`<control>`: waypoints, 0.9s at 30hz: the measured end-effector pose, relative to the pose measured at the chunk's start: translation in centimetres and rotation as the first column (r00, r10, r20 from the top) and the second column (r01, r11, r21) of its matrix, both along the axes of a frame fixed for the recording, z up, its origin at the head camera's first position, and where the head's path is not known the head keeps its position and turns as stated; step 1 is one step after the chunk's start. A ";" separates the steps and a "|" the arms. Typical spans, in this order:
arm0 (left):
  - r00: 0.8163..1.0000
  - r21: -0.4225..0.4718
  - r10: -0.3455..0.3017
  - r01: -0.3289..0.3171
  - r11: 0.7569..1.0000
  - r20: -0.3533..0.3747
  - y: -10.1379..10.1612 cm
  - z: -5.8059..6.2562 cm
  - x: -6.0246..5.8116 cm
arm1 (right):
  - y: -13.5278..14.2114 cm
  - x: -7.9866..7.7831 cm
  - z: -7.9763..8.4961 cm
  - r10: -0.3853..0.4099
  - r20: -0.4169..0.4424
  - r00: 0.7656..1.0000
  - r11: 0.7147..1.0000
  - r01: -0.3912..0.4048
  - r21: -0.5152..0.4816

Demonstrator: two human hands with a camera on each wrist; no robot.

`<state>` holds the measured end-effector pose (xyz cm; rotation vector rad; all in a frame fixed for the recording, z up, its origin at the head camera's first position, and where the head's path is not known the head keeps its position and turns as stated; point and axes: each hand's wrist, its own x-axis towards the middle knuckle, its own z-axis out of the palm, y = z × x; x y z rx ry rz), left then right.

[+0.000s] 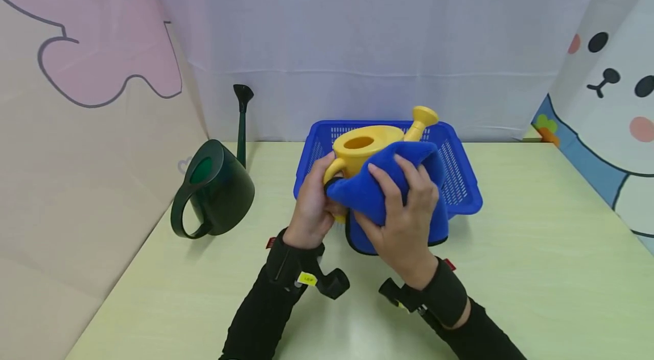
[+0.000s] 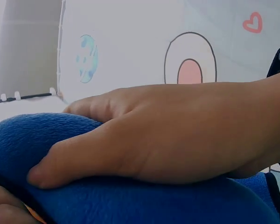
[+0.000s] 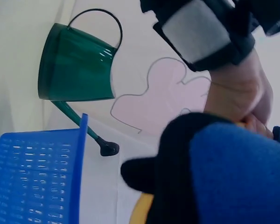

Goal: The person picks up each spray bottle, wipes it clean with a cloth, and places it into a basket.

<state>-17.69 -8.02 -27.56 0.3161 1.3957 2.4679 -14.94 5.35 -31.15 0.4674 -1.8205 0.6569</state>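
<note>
A yellow watering can [image 1: 375, 138] is held up in front of and over a blue basket, its spout and rose pointing up to the right. My left hand [image 1: 313, 201] grips it at the handle side, some fingers hidden behind the cloth. A blue cloth [image 1: 357, 192] with dark edging drapes over the can's near side and hangs below it. My right hand [image 1: 403, 206] holds the cloth against the can with bent, spread fingers. In the left wrist view, the right hand [image 2: 149, 135] lies across the cloth, thumb toward the left fingers [image 2: 7, 207].
The blue plastic basket [image 1: 462, 178] stands at the back of the table against a white curtain [image 1: 317, 36]. A dark green watering can [image 1: 227, 201] stands at the left, its long spout rising behind it. Printed side walls flank the table [image 1: 531, 269].
</note>
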 end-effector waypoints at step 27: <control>0.999 -0.034 0.044 -0.044 0.998 0.001 1.4 -0.6 -0.1 | 0.6 -0.5 -0.1 -0.003 0.062 0.998 0.990 0.011 -0.143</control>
